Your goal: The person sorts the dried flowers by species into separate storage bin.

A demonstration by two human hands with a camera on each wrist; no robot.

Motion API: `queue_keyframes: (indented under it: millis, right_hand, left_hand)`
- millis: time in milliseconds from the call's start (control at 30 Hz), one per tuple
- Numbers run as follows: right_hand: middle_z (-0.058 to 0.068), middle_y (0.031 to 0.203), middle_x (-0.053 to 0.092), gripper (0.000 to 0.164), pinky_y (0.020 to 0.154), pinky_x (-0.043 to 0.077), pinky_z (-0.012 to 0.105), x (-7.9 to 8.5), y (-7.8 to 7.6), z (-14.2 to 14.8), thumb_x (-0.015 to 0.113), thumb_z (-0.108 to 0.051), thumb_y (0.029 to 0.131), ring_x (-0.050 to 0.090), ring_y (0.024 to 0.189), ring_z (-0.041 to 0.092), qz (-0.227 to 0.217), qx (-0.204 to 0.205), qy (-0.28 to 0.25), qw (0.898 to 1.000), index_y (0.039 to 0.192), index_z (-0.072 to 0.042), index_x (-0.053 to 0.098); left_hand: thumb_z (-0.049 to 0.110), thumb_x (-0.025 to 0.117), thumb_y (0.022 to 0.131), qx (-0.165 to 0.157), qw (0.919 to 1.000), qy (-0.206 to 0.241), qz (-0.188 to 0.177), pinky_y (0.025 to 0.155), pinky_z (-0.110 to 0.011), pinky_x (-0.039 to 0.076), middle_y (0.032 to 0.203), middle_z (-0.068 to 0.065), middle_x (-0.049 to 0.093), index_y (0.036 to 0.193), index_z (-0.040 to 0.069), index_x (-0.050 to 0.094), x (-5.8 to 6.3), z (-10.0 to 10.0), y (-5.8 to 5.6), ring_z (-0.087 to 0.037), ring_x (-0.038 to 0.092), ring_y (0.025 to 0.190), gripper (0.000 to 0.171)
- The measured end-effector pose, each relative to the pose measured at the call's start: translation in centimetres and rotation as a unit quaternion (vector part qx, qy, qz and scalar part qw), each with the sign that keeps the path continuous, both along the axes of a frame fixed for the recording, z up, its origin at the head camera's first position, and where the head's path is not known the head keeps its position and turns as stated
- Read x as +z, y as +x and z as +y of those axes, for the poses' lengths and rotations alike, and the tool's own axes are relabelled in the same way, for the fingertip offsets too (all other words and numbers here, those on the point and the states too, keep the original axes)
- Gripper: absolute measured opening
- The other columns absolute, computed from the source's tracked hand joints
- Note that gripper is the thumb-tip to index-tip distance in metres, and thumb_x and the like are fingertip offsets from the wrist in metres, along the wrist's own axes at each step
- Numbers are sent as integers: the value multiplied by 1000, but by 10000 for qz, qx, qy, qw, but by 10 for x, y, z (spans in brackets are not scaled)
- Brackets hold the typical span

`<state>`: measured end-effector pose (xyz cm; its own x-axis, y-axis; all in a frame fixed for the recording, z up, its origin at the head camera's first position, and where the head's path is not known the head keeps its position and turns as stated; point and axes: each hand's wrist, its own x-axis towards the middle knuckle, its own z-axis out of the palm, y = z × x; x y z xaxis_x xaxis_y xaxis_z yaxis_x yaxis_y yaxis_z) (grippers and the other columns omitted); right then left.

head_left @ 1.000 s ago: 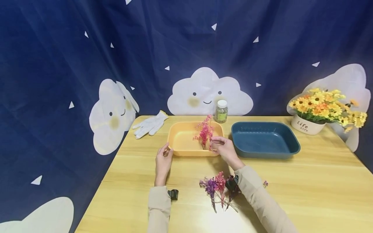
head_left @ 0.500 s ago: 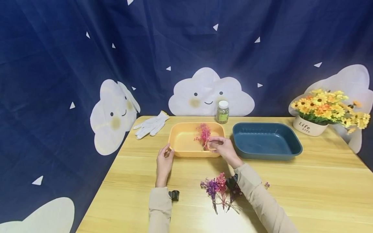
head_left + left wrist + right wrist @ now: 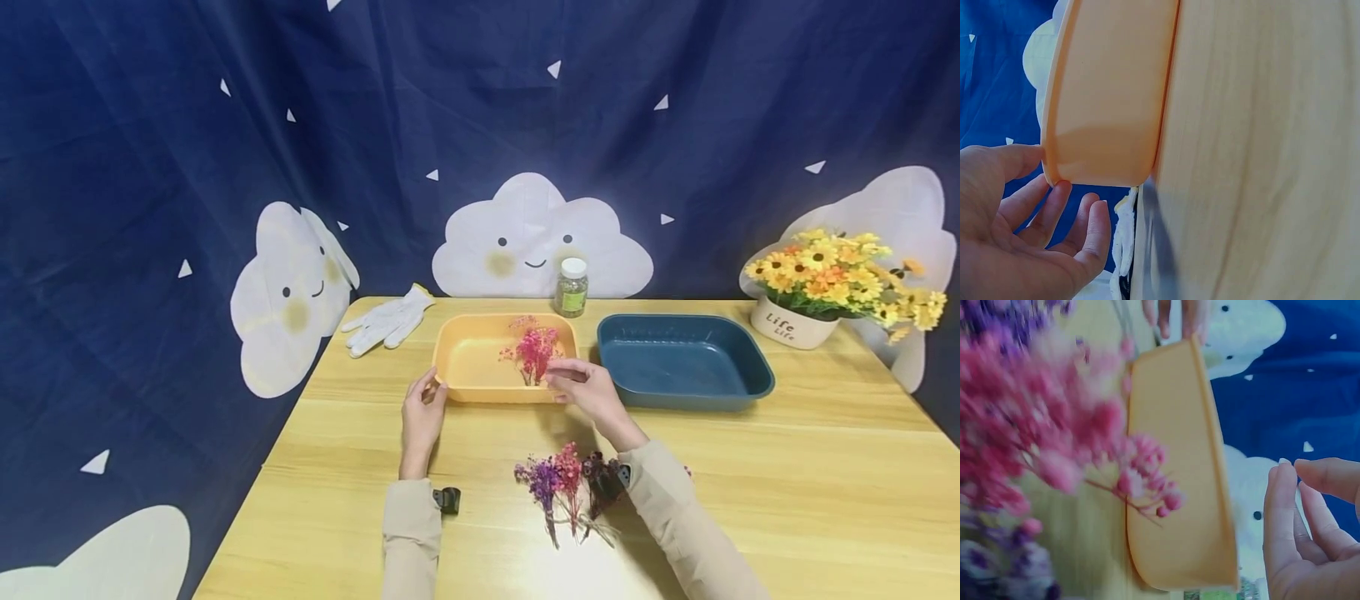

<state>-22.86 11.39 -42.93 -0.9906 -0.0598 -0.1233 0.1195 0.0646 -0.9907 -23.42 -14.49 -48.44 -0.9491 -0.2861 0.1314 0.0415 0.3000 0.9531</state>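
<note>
My left hand (image 3: 422,417) holds the near left corner of a yellow plastic tray (image 3: 468,358); in the left wrist view its thumb and fingertips meet the rim (image 3: 1050,144). Pink dried flowers (image 3: 535,346) lie inside the tray's right half, stems toward the front wall. Beside them, over the tray's front right rim, is my right hand (image 3: 588,393). In the right wrist view the right hand (image 3: 1310,531) shows thumb and index tips close together, with nothing visible between them. Purple (image 3: 542,479), pink (image 3: 568,473) and dark (image 3: 600,479) dried bunches lie on the table in front.
A dark blue tray (image 3: 682,400) stands right of the yellow one. Behind are a white-capped jar (image 3: 572,290) and, at the left, white gloves (image 3: 390,321). A pot of yellow flowers (image 3: 795,325) sits at the far right, before a blue curtain (image 3: 480,100).
The pink flowers have tipped down into the tray and spread out, released from my right hand. That hand has drawn back slightly to the right. My left hand stays at the corner.
</note>
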Motion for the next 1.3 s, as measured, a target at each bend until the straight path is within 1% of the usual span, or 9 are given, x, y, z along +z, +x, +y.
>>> queue_keyframes:
  millis: [167,333,433,600,700,767,933,1100,1300]
  right_hand:
    - [13,112,72,40,76,60,26,2,28,4,62,-2,91,67,85,3,-85,64,-107,9999,129,10,54]
    - [12,112,72,44,74,60,24,-3,54,8,62,-2,90,67,83,3,-162,86,-225,9996,131,12,51]
    - [15,115,70,45,74,60,23,-8,69,12,63,-2,90,68,85,3,-220,70,-299,9993,131,12,51]
    - [19,120,68,45,78,59,24,-13,95,15,64,-5,90,68,89,5,-511,-6,-326,9982,131,10,51]
    - [17,119,69,45,78,60,25,-17,108,17,66,-6,89,69,90,7,-679,-114,-348,9970,129,9,53]
    - [13,116,71,45,77,60,25,-20,116,20,67,-7,88,69,88,8,-748,-155,-361,9964,128,9,54]
    - [7,108,73,45,71,60,23,-29,132,23,68,-7,87,69,80,9,-861,-242,-254,9957,128,8,55]
    - [16,111,71,45,64,58,22,-39,142,21,68,-8,87,67,73,10,-922,-212,63,9955,128,7,55]
    - [20,108,71,41,63,59,24,-44,143,18,65,-3,87,68,74,12,-896,-110,347,9953,125,9,56]
  left_hand:
    - [8,59,95,-24,10000,45,3,103,-45,50,125,-21,57,135,0,55,0,-1,0,-35,57,115,41]
    - [7,59,95,-47,10000,80,37,103,-45,49,124,-22,57,135,-1,55,1,-2,2,-36,57,114,41]
    - [8,59,95,-68,9999,79,40,104,-46,49,124,-22,57,135,-2,54,0,-1,2,-36,57,115,41]
    - [8,59,95,-90,9999,105,52,105,-46,48,126,-22,57,135,-1,54,-1,-2,2,-36,57,115,42]
    - [10,59,96,-87,9999,123,-19,105,-46,48,127,-21,56,136,0,54,0,-2,1,-35,56,116,42]
    - [11,59,96,-77,9999,112,-74,104,-46,48,128,-21,56,137,0,53,2,-1,1,-35,56,117,43]
    - [10,59,96,-44,9998,126,-148,105,-45,48,130,-21,55,137,2,54,3,-1,0,-35,56,118,42]
    - [10,59,96,-23,9999,74,-105,105,-44,48,130,-21,56,137,2,54,1,0,-2,-35,56,118,42]
    - [10,59,96,-30,9999,102,-76,105,-44,48,128,-21,56,136,1,55,3,-1,0,-35,56,118,41]
